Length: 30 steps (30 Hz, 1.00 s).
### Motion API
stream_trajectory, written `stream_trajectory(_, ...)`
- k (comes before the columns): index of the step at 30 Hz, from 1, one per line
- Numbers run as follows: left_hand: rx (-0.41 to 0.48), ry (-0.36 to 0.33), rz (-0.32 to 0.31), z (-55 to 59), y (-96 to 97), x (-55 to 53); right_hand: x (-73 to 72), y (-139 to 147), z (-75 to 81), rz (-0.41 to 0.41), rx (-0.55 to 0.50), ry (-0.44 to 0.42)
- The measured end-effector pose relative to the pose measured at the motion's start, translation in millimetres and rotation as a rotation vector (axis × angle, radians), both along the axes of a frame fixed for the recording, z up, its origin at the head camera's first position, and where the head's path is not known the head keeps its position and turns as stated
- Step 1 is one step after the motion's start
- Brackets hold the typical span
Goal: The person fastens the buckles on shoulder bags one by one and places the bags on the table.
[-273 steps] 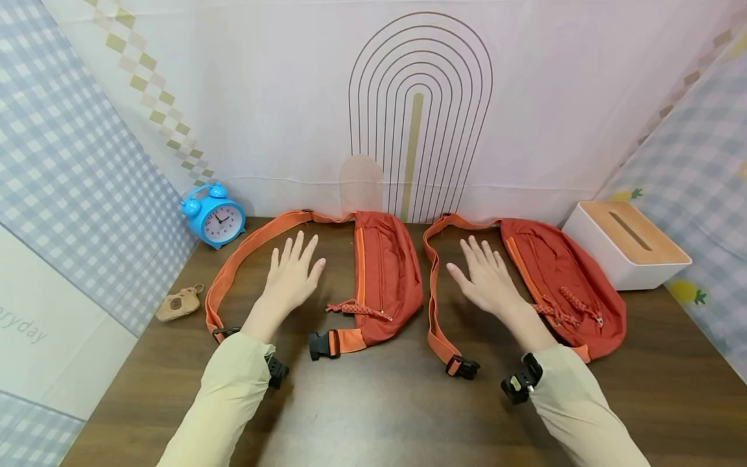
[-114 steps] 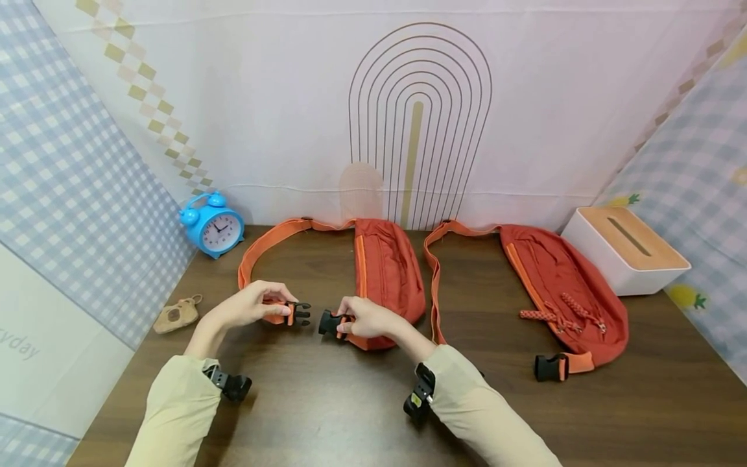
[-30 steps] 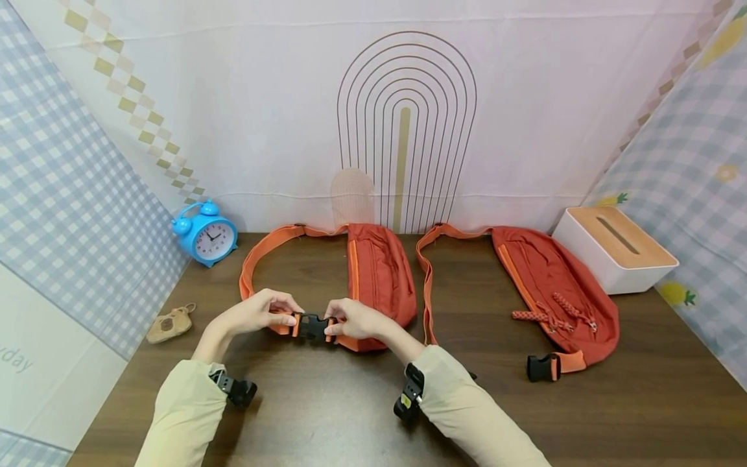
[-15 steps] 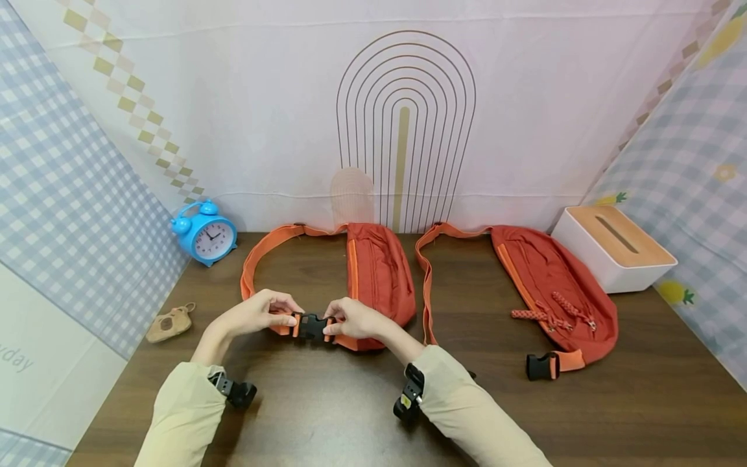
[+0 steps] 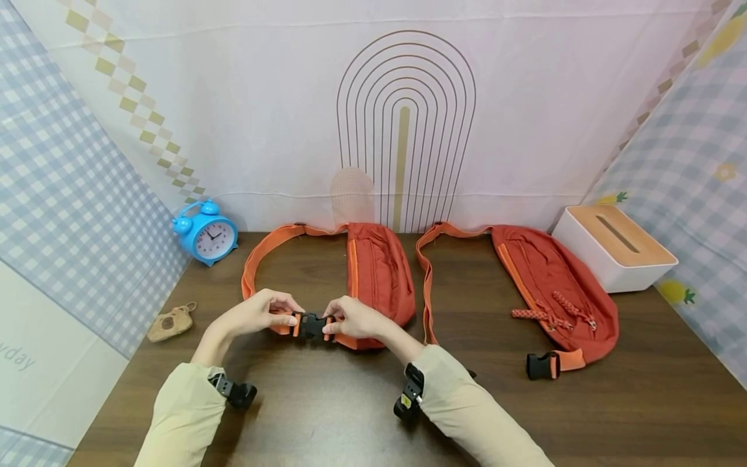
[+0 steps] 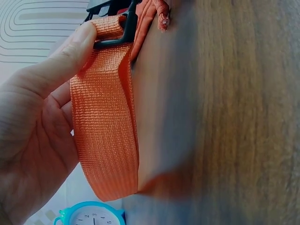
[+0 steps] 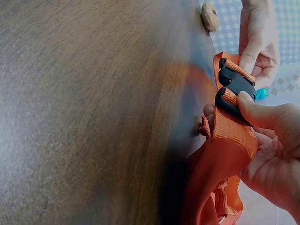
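Observation:
The nearer-left red waist bag (image 5: 382, 279) lies on the table, its orange strap (image 6: 105, 122) curving round to the left. Both halves of its black side-release buckle (image 5: 311, 326) are joined in the head view, just above the tabletop. My left hand (image 5: 253, 312) pinches the strap end beside the buckle's left half, thumb on the webbing. With thumb and fingers, my right hand (image 5: 360, 319) grips the buckle's right half where the short orange tab threads in. In the right wrist view the buckle sits between both thumbs. Some fingertips are hidden behind the strap.
A second red waist bag (image 5: 560, 292) lies to the right, its socket buckle half (image 5: 541, 366) unjoined. Behind it stands a white tissue box (image 5: 618, 253) with a wooden lid. A blue alarm clock (image 5: 213, 239) and a small beige shoe-shaped item (image 5: 170, 323) are at the left.
At first both hands hovered flat over the table; then they held the two buckle halves apart. The halves have since come together. Over the last second almost nothing moves.

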<state>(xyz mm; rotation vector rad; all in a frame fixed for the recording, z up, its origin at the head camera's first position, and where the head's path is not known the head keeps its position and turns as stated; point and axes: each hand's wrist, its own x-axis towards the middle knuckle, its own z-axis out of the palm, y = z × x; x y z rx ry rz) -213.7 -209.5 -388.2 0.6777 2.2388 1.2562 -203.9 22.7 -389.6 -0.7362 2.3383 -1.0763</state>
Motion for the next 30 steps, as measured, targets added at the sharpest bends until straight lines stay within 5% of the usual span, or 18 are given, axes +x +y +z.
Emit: stream_trajectory(30,0.018,0.035,0.047,-4.6,3.0,0.2,1.4,-2.0,-4.0,-0.072,-0.050,0.000)
